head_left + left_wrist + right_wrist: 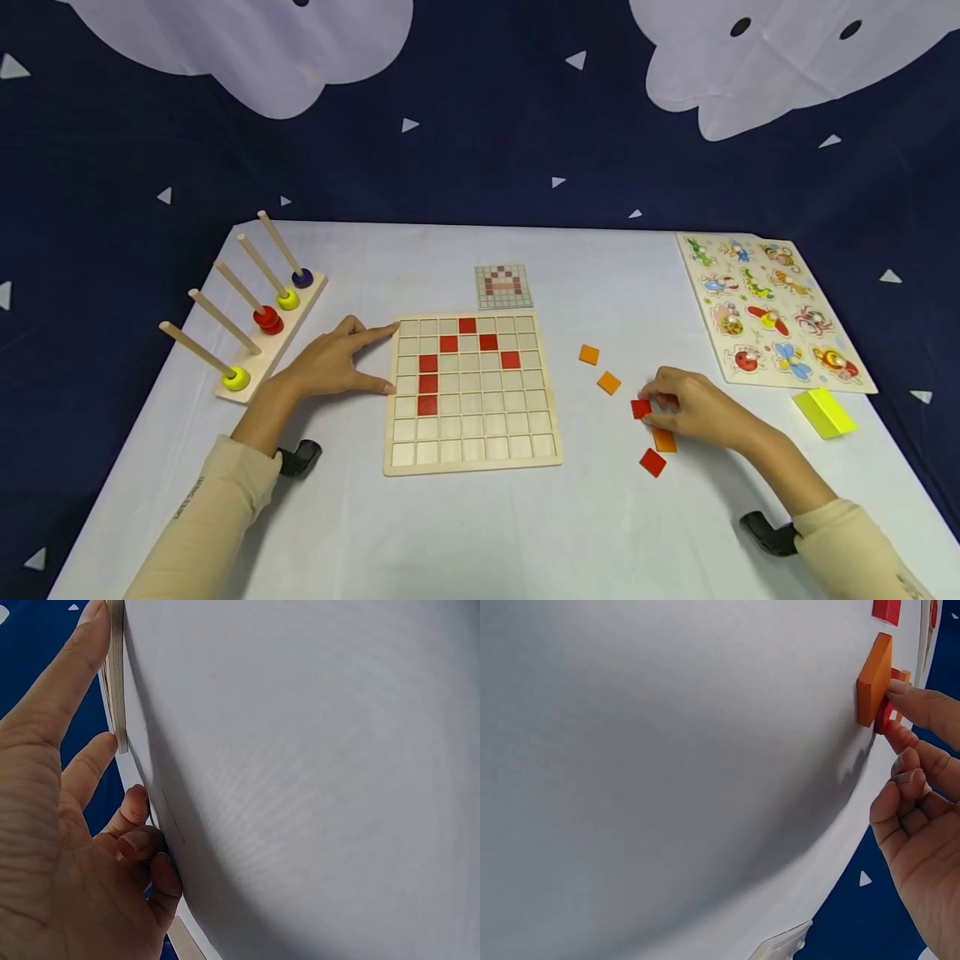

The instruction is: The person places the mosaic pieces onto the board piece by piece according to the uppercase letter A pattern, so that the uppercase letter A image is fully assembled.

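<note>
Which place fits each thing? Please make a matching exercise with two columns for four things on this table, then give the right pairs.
1. grid board
2. peg rack
3. insect puzzle
4. yellow block

a. far right, at the table's back corner
b. beside the left hand
c. left edge of the table
d. just in front of the insect puzzle

Pairs: 1-b, 2-c, 3-a, 4-d

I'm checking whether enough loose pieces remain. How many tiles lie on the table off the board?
5. Two orange tiles right of the board; a red tile at the right hand; another orange beneath it; a red nearest. The hand may hide more.
</note>
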`<action>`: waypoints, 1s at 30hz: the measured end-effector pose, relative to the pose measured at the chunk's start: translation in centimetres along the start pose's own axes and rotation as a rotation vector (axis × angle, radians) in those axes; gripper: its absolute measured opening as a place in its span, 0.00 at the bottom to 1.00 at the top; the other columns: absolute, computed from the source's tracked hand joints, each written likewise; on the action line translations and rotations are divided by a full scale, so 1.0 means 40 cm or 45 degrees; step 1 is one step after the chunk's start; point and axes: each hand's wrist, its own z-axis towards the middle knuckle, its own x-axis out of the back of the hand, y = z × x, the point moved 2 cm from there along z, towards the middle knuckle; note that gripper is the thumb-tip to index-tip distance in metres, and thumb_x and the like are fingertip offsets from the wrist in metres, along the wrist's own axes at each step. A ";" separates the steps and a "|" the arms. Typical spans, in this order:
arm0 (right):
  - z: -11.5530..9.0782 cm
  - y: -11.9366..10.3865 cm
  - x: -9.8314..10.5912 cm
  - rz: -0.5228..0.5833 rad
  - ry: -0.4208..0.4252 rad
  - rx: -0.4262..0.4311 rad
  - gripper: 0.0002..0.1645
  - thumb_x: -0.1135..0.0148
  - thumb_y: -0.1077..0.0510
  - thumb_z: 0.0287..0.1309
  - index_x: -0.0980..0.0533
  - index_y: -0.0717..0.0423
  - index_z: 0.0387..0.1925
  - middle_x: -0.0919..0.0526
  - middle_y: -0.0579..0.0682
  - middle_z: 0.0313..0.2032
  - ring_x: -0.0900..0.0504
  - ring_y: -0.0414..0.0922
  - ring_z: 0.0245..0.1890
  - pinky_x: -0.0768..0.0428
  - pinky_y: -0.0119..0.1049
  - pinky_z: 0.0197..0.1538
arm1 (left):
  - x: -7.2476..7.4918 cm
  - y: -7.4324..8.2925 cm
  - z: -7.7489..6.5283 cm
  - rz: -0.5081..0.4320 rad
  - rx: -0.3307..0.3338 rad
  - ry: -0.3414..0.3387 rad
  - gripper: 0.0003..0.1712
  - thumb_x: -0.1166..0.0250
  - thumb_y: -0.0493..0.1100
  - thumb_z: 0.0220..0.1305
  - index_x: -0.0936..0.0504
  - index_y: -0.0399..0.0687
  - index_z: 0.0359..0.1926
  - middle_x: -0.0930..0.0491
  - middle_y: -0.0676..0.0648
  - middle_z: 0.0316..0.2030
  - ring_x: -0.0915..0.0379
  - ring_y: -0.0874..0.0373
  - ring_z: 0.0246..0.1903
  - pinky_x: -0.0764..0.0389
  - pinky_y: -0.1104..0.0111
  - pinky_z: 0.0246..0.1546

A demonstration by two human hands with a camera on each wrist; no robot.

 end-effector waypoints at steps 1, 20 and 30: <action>-0.001 0.001 -0.001 0.003 0.010 0.009 0.12 0.22 0.61 0.45 0.18 0.53 0.31 0.30 0.39 0.25 0.32 0.34 0.27 0.33 0.27 0.31 | 0.000 0.001 0.000 0.001 0.000 0.000 0.61 0.24 0.71 0.40 0.36 0.58 0.74 0.33 0.46 0.42 0.37 0.55 0.34 0.34 0.66 0.36; 0.028 -0.031 -0.003 -0.015 0.069 0.141 0.12 0.22 0.62 0.44 0.15 0.58 0.34 0.31 0.41 0.27 0.32 0.35 0.27 0.32 0.26 0.28 | -0.002 -0.005 0.001 -0.004 -0.001 0.004 0.61 0.24 0.72 0.40 0.36 0.59 0.74 0.33 0.46 0.42 0.37 0.55 0.34 0.33 0.66 0.37; 0.080 -0.077 -0.008 -0.005 -0.017 0.128 0.14 0.24 0.61 0.47 0.14 0.59 0.39 0.28 0.43 0.28 0.29 0.39 0.29 0.29 0.28 0.30 | 0.001 -0.001 -0.001 -0.008 0.007 0.002 0.61 0.23 0.70 0.40 0.36 0.59 0.74 0.33 0.46 0.42 0.37 0.55 0.34 0.34 0.66 0.36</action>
